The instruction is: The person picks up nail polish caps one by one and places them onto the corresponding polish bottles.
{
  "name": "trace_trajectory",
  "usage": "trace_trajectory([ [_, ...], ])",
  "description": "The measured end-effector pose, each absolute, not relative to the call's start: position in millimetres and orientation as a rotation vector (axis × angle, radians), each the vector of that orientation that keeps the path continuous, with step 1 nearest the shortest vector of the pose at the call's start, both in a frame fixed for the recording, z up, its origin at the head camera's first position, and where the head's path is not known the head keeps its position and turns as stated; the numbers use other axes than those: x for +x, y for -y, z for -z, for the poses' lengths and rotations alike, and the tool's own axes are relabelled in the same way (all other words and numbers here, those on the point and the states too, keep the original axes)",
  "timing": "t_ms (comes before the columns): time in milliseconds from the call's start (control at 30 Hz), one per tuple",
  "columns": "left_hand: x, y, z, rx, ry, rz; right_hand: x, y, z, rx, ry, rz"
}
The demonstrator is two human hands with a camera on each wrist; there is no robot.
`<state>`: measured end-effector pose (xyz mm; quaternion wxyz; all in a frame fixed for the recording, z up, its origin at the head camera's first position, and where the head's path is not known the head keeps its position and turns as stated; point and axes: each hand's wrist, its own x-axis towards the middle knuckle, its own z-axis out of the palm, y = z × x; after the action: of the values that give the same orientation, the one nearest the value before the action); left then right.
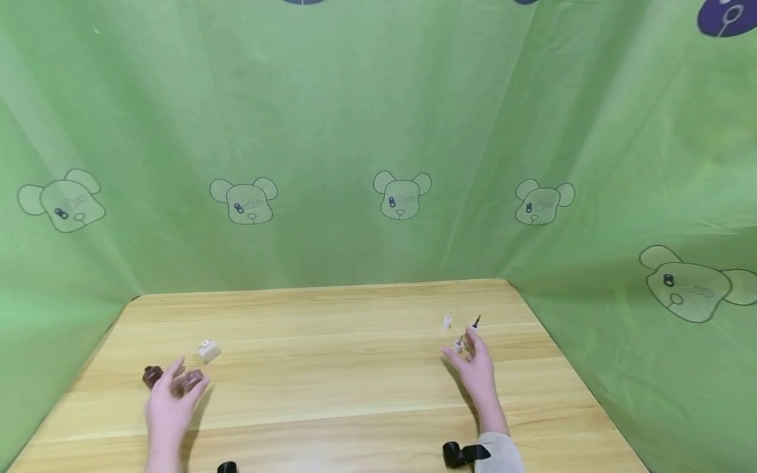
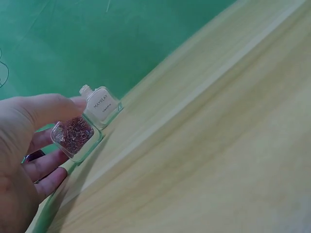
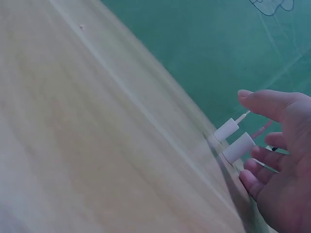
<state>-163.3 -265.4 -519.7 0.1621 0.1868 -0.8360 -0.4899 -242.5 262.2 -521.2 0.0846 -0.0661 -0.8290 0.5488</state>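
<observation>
My left hand [image 1: 169,401] reaches around a square glitter nail polish bottle [image 2: 74,136] at the table's left, fingers spread and relaxed. Its thumb crosses in front of the bottle's neck; contact is unclear. Just behind stands an uncapped white polish bottle [image 2: 103,108]. A dark red bottle [image 1: 152,376] lies left of that hand, mostly hidden in the wrist view. On the right, my right hand [image 1: 476,371] is beside a white brush cap [image 3: 238,148], thumb and fingers apart. A second white brush cap [image 3: 226,130] stands behind it. Beyond the fingertips, a dark-bristled brush cap [image 1: 476,324] points upward.
The wooden table [image 1: 331,387] stretches between the two groups. A green curtain [image 1: 331,131] with printed bear heads surrounds its back and sides. A black wrist camera mount [image 1: 454,454] sits by the right sleeve [image 1: 499,453].
</observation>
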Motion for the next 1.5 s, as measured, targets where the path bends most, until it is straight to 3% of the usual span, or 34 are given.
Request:
trace_trajectory([
  [1067, -162, 263, 519, 0.667, 2.43, 1.237, -248, -260, 525, -0.419, 2.475, -1.529],
  [1500, -170, 253, 516, 0.598, 2.405, 1.246, -250, -258, 526, -0.466, 2.442, -1.513],
])
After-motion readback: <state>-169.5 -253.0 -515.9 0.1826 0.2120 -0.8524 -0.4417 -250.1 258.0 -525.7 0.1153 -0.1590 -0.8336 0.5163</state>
